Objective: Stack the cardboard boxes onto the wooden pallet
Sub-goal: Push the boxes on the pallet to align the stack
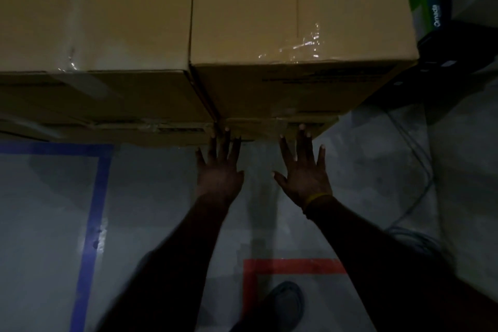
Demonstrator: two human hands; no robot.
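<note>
Both hands, left (pixel 219 175) and right (pixel 305 178), reach out with fingers spread and released, fingertips at the lower brown cardboard box (pixel 272 129) in the stack.

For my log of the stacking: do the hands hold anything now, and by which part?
Nothing is held. Both the left hand and the right hand are spread flat, fingertips at the lower cardboard box.

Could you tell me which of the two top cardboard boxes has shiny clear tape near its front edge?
The right-hand top cardboard box; its tape glints brightly, whereas the left-hand top cardboard box shows only faint glints.
</note>
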